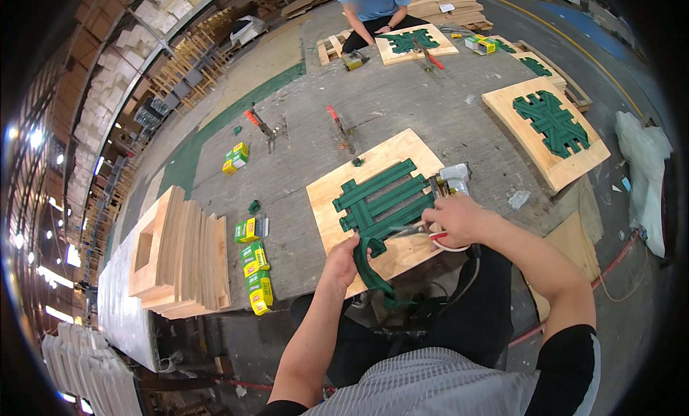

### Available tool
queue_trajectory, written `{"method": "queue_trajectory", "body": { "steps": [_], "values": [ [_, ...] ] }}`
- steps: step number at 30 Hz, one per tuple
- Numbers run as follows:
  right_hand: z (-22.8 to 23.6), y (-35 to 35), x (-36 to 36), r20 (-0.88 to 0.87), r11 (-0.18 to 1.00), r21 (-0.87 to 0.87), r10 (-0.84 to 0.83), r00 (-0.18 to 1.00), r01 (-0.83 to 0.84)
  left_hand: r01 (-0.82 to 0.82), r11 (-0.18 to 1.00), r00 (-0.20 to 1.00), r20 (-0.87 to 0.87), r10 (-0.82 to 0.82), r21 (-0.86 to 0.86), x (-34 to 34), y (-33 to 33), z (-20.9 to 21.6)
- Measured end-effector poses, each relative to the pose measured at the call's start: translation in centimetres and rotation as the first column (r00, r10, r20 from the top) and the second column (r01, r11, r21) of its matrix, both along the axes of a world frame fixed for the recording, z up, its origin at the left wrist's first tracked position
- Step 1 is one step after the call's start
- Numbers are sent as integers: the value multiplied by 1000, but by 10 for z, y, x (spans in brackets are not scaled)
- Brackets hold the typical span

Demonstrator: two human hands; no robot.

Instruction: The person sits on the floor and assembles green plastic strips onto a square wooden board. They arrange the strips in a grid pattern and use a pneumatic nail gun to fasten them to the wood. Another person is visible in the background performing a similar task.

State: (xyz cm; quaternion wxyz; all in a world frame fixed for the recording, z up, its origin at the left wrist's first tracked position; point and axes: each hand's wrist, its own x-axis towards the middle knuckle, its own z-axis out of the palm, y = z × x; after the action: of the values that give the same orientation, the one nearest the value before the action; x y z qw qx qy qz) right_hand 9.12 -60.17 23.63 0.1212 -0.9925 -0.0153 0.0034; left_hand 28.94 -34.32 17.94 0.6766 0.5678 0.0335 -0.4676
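In front of me a square wooden panel [321, 194] carries green webbing straps [387, 194] laid across its opening, some crossing others. My left hand [343, 262] is closed on the loose end of a green strap [369, 272], which loops down past the panel's near edge. My right hand [459, 219] is closed around scissors with a red and white handle [438, 237]. Their blades point left, at the strap near the panel's near side. Just beyond my right hand lies a grey staple gun [453, 178], by the panel's right corner.
Stacked wooden frames [169, 254] stand at the left, beside yellow-green boxes [252, 258]. Red-handled clamps [341, 125] sit on the table. Another webbed panel [549, 125] rests at the right. Across the table a person [377, 11] handles a similar panel [416, 44].
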Motion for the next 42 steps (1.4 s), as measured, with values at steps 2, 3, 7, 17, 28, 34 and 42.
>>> {"method": "queue_trajectory", "body": {
  "steps": [2,3,7,17,28,34,42],
  "values": [
    [-6,7,15,-97,994,-84,55,994,-64,-4,1000,1000,16,4,16,-3,1,1],
    [-11,9,22,-120,987,-128,77,990,-93,5,1000,1000,30,-6,23,-4,0,3],
    [-24,16,48,-199,971,-147,158,967,-189,23,999,996,81,-27,45,-8,3,5],
    [-35,14,69,-260,942,-45,311,914,-334,55,995,991,119,-66,89,-13,12,8],
    [-34,33,72,-149,959,94,281,948,-269,88,995,981,173,-93,36,-31,9,18],
    [-31,16,31,217,767,464,-584,782,444,50,996,967,247,-68,81,-57,75,5],
    [-80,-101,-64,336,468,217,-860,384,857,-44,996,987,-150,55,79,-101,94,-49]
  ]
}}
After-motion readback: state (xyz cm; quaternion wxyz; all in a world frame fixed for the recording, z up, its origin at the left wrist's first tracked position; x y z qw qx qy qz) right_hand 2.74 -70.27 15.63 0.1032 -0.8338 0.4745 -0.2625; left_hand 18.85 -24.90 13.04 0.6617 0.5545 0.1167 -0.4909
